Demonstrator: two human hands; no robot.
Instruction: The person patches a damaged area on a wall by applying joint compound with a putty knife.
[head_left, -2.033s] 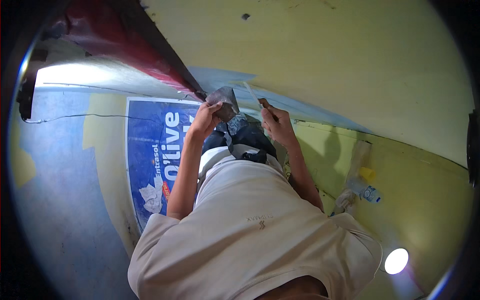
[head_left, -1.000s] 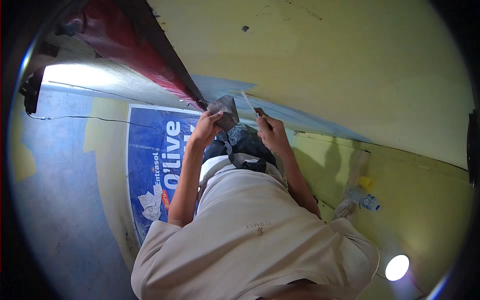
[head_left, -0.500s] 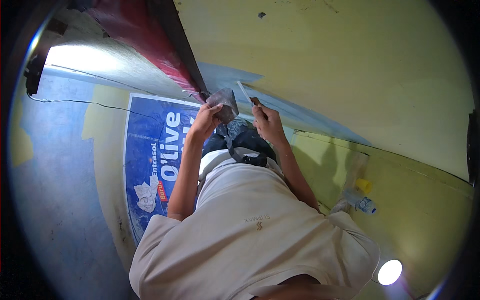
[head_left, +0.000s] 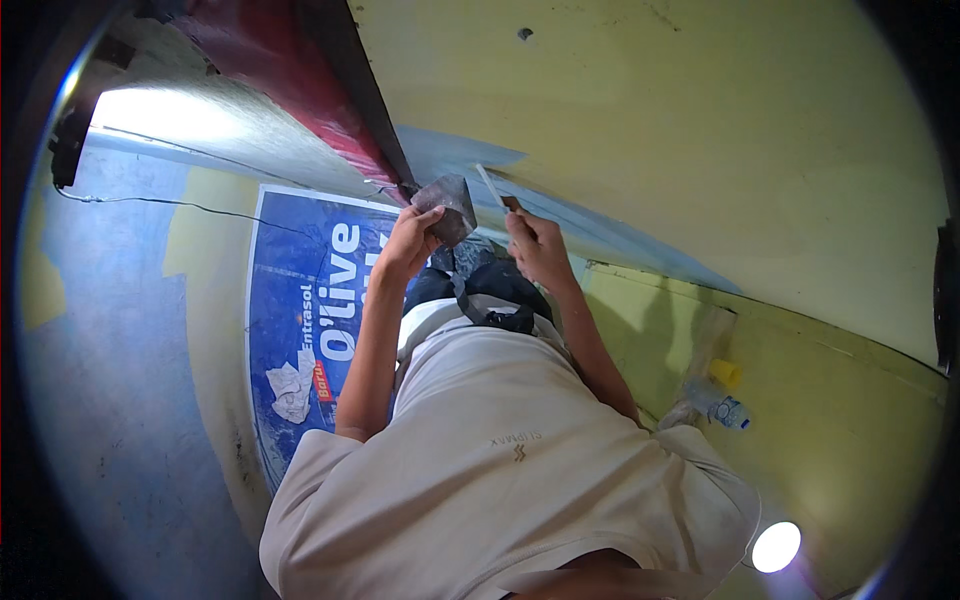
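Both sets of fingers (head_left: pixel 432 216) grasp: left hand (head_left: pixel 406 243), a dark angular piece (head_left: pixel 455 213); right hand (head_left: pixel 538 248), a slim pale tool (head_left: pixel 488 184); I judge both light, stiff, best held at the near end.

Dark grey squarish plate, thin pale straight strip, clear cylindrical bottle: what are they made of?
Dark grey squarish plate: possibly metal, dull finish, from its flat, blotchy face. Thin pale straight strip: metal or plastic, too narrow to tell; looks smooth. Clear cylindrical bottle: probably plastic, glossy, given its see-through wall.
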